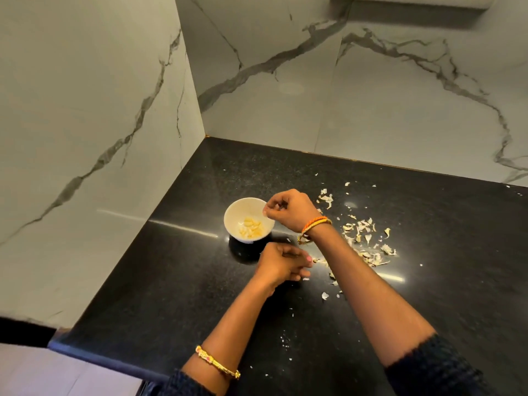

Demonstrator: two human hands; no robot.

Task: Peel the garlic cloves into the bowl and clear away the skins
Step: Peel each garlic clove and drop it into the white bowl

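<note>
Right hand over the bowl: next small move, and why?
Probably open the fingers and drop what they pinch into the white bowl. The right hand sits curled at its rim above peeled cloves; the pinched item is too small to identify. Skins still litter the counter.

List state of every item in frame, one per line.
bowl: upright on the counter, holds peeled cloves
peeled cloves: loose pile in the bowl bottom
garlic skins: scattered on the counter right of the bowl, not cleared
right hand: over the bowl rim, fingers curled, contents unclear
left hand: near the counter below the bowl, fingers loosely curled
</note>
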